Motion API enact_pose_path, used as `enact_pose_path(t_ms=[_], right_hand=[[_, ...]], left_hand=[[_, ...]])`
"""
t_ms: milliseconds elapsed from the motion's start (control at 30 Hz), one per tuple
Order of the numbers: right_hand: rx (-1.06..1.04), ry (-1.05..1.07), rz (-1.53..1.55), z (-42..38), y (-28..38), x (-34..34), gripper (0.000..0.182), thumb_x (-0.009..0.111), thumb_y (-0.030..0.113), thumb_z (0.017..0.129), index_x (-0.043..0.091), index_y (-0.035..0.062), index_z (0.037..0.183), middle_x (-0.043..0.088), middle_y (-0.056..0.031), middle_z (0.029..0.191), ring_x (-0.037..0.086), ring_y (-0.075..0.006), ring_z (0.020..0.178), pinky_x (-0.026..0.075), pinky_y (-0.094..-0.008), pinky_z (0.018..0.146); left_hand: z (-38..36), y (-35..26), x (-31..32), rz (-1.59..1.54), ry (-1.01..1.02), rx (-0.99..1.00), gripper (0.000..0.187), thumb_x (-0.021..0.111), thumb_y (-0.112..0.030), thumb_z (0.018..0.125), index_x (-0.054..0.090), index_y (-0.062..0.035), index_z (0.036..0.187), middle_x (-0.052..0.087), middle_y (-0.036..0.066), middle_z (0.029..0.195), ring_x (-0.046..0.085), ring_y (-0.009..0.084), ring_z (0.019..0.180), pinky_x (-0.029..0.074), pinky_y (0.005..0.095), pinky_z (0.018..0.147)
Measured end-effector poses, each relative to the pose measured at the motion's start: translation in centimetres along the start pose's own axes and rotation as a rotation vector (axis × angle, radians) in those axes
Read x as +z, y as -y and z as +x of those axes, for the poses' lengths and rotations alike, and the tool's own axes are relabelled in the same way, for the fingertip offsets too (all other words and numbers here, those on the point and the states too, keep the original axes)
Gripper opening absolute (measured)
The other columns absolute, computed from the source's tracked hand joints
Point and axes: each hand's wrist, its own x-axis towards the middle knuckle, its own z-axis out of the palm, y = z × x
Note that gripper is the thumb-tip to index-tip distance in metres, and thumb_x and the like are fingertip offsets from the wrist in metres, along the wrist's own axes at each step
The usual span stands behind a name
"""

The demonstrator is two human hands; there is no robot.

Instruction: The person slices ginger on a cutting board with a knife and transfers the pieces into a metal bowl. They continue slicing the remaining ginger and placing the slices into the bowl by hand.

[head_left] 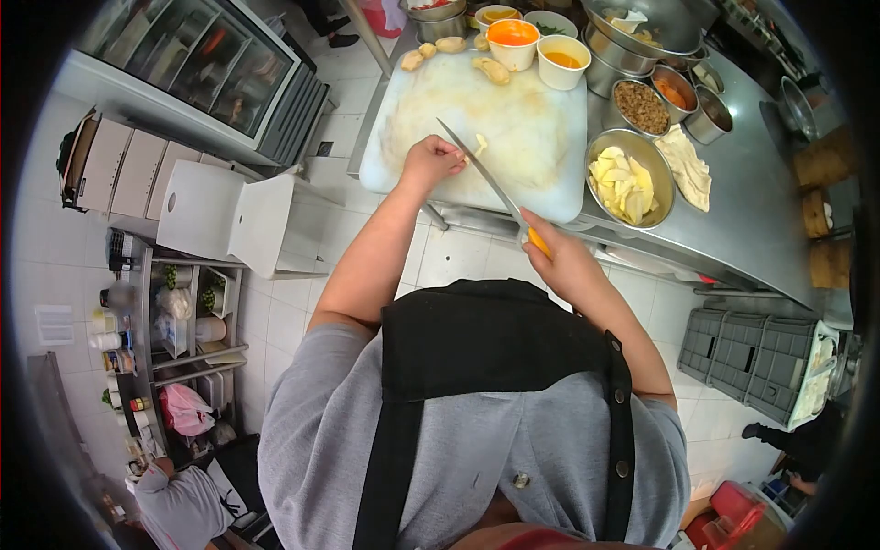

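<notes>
My right hand (pixel 557 257) grips a knife (pixel 493 181) by its orange-yellow handle, the long blade slanting up and left over the white cutting board (pixel 541 124). My left hand (pixel 433 163) is closed beside the blade, its fingertips pinched together near the edge. What they hold, if anything, is too small to make out. A thin pale yellow strip (pixel 480 144) lies on the board by the blade. Several pieces of what looks like ginger root (pixel 492 71) rest along the board's far edge. To the right, a metal bowl (pixel 665 197) holds pale yellow slices.
Paper tubs of orange sauce (pixel 512 35) and yellow liquid (pixel 562 60) stand at the board's far right. Beyond are metal pots, one with brown mince (pixel 642 105), and a folded cloth (pixel 685 167). A white chair (pixel 220 215) stands left; other people are at the lower edges.
</notes>
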Motion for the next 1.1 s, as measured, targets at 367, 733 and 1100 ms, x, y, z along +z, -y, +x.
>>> enact_pose_path(t_ms=[367, 733, 1100], right_hand=[[-0.111, -0.067, -0.167, 2.0, -0.1, 1.9, 0.052, 0.059, 0.018, 0.093, 0.045, 0.0098, 0.142, 0.066, -0.0234, 0.088, 0.065, -0.0404, 0.080, 0.051, -0.0488, 0.072], [-0.061, -0.050, -0.162, 2.1, 1.0, 1.7, 0.052, 0.059, 0.017, 0.093, 0.045, 0.0113, 0.144, 0.066, -0.0245, 0.092, 0.064, -0.0407, 0.083, 0.051, -0.0467, 0.075], [-0.039, -0.024, -0.157, 4.5, 0.6, 2.4, 0.053, 0.059, 0.018, 0.092, 0.045, 0.0089, 0.143, 0.066, -0.0235, 0.085, 0.065, -0.0413, 0.078, 0.051, -0.0483, 0.070]], left_hand=[[0.0, -0.5, -0.1, 0.033, 0.023, -0.009, 0.010, 0.068, -0.003, 0.089, 0.058, -0.0010, 0.087, 0.067, 0.010, 0.091, 0.069, 0.0174, 0.083, 0.059, 0.0273, 0.077], [0.1, 0.0, -0.2, -0.034, 0.031, 0.002, 0.009, 0.067, -0.003, 0.091, 0.058, -0.0008, 0.090, 0.067, 0.009, 0.092, 0.068, 0.0173, 0.084, 0.059, 0.0271, 0.076], [-0.1, 0.0, 0.0, -0.022, 0.034, 0.003, 0.010, 0.067, -0.004, 0.091, 0.058, -0.0011, 0.091, 0.066, 0.009, 0.092, 0.068, 0.0175, 0.084, 0.059, 0.0276, 0.077]])
